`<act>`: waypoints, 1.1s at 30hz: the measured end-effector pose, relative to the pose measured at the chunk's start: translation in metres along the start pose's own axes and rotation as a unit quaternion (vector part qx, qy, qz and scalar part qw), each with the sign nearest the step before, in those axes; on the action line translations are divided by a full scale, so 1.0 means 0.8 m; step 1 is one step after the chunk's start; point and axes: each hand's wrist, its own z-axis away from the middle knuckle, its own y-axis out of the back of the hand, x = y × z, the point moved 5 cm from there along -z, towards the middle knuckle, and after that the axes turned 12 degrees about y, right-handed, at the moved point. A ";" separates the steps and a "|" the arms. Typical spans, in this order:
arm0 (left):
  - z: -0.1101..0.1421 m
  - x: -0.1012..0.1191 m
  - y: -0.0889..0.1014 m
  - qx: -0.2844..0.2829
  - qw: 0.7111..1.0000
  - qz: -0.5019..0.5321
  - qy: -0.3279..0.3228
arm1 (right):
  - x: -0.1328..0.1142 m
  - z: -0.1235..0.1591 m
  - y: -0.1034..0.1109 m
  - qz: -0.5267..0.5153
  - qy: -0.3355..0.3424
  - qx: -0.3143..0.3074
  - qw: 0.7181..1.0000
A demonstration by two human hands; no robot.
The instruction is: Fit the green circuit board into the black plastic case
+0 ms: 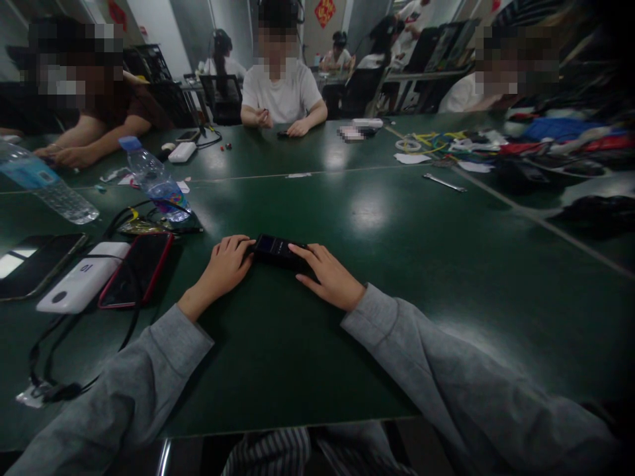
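Note:
A small black handheld device (275,250) with a little screen and a row of tiny buttons lies flat on the dark green table (307,357). At its left end is my left hand (227,264), fingers curled and pressed against the device's edge. From the other side, my right hand (330,272) reaches over the device's right end. Its index fingertip rests on the top near the buttons, the fingers are stretched out, and the thumb is apart at the front. The far fingertips of both hands are partly hidden.
Left of my hands lie a red-edged phone (139,270), a white power bank (84,277), a dark phone (40,264) and black cables. Two water bottles (156,182) are behind them. A wrench (445,183) and tangled cables (436,142) lie right. Across sits a person (282,92).

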 end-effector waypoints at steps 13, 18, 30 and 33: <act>0.001 0.000 0.002 -0.001 1.000 0.003 -0.003 | 0.000 0.000 -0.003 0.018 0.004 -0.014 1.000; 0.001 0.001 0.002 -0.001 1.000 0.000 -0.002 | -0.001 0.000 -0.003 0.023 0.002 -0.017 1.000; 0.001 0.000 -0.001 0.008 1.000 -0.012 -0.004 | 0.002 0.001 -0.006 0.015 0.013 -0.004 1.000; 0.002 0.000 0.000 0.011 1.000 -0.011 -0.007 | 0.003 0.003 -0.006 0.007 0.021 0.007 1.000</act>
